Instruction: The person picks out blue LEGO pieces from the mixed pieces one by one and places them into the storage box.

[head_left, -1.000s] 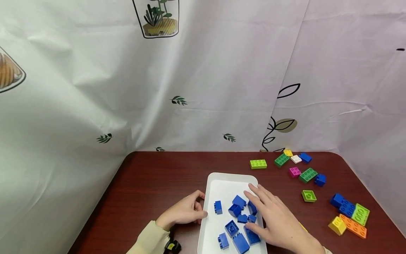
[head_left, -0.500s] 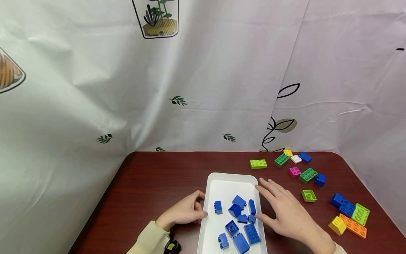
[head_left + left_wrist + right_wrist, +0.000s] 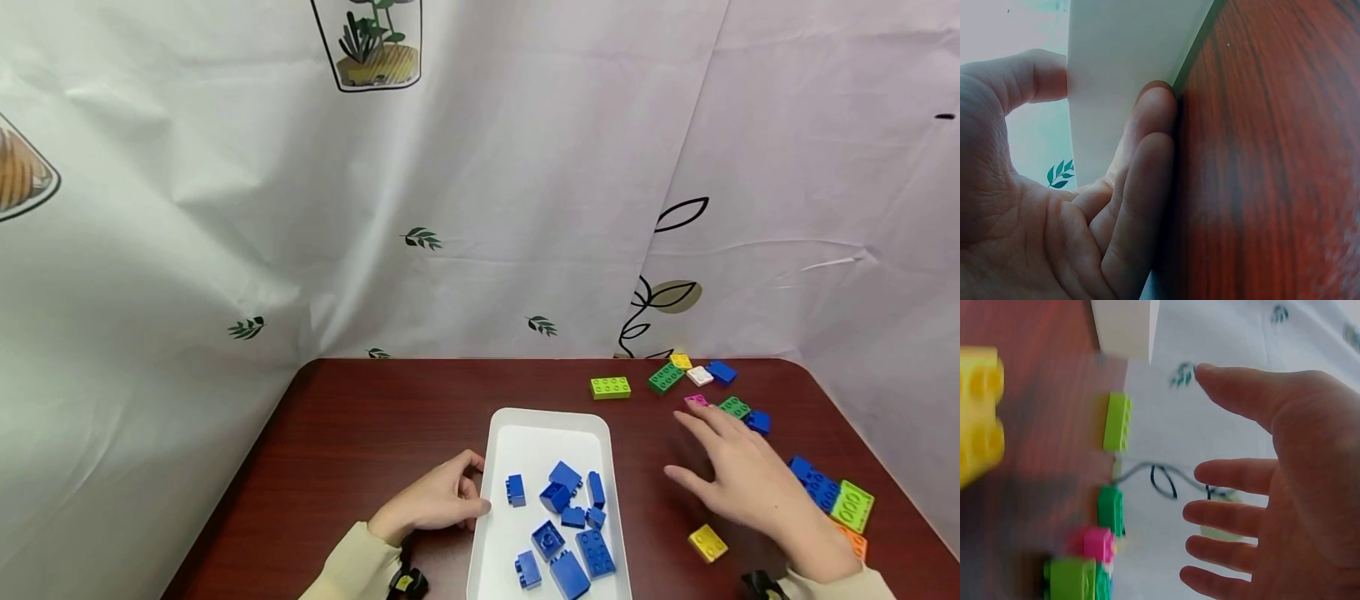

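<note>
A shallow white tray (image 3: 521, 446) stands on the table with several blue building bricks (image 3: 569, 575) lying loose in it. My left hand (image 3: 435, 500) holds the tray's left side. The left wrist view shows the thumb (image 3: 1047, 75) at the rim and the fingers (image 3: 1147, 181) along the outer wall, low by the tabletop. To the right of the tray, my right hand (image 3: 750, 483) hovers over the table with fingers spread and nothing in it. It partly covers a pink brick (image 3: 696, 401) and a dark green brick (image 3: 735, 407) in the head view. A yellow brick (image 3: 707, 543) lies below it.
Along the right of the brown table (image 3: 360, 433) lie more bricks: a blue pair (image 3: 817, 487), a lime one (image 3: 852, 506) and a half-hidden orange one (image 3: 855, 542). At the back are lime (image 3: 611, 388), green (image 3: 666, 377), white (image 3: 700, 376) and blue (image 3: 722, 372) bricks. A printed curtain (image 3: 480, 167) hangs behind.
My right hand has moved from over the tray's right side out to the right, uncovering the blue bricks and the near yellow brick. My left hand and the tray have stayed put.
</note>
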Motion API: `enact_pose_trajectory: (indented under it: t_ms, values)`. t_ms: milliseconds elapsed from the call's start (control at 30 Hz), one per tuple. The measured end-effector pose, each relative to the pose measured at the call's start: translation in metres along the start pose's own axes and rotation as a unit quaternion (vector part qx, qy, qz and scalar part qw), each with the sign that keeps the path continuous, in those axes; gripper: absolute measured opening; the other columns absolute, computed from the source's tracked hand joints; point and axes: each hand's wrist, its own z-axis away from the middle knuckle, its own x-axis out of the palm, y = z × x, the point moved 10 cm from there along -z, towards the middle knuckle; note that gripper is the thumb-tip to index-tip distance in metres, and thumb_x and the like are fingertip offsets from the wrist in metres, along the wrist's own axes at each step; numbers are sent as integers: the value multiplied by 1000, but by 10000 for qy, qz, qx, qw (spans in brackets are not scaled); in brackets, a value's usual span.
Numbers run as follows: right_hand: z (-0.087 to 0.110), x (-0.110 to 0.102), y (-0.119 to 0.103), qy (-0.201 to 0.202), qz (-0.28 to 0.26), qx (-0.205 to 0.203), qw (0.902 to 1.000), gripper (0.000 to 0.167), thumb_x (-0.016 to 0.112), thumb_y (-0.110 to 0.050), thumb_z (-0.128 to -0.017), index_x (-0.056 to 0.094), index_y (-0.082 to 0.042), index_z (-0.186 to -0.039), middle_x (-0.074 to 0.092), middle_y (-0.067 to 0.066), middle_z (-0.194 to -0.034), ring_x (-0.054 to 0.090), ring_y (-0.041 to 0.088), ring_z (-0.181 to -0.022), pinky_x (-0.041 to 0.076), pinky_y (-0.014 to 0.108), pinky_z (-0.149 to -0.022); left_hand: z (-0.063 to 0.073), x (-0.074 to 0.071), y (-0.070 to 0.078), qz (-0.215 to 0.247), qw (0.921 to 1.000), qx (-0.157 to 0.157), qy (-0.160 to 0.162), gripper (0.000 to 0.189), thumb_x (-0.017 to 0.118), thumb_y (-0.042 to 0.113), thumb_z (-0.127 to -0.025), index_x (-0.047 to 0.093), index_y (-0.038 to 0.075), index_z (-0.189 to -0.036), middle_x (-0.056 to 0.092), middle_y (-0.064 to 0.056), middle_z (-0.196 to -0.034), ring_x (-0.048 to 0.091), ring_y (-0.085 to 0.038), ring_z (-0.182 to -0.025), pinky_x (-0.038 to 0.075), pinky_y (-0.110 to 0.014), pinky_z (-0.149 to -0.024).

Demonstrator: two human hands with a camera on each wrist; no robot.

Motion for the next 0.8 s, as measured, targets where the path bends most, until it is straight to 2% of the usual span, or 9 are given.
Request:
enact_pose_trajectory:
  t_ms: [333,567,800]
  values:
    - [6,-9,56,-26,219,307,9993,84,83,-53,-80,61,8,-133,55,35,-136,53,54,-121,46,72,-96,0,-1,1,-37,10000,22,18,48,75,16,-87,50,5,-126,64,0,-66,60,-13,-55,48,-25,-53]
    - [10,1,92,-463,279,659,9964,86,85,-53,-78,60,12,-129,56,39,-127,58,56,-109,49,69,-87,0,0,-2,-16,10000,-28,8,49,75,17,-88,50,6,-128,64,-1,-67,60,-13,-56,48,-26,-53]
    - [13,13,117,-937,202,1002,9903,79,87,-42,-78,60,14,-124,60,33,-111,63,45,-94,53,62,-80,0,-1,-1,-43,10000,-17,36,49,76,18,-88,50,6,-128,65,-1,-67,60,-13,-56,48,-26,-53]
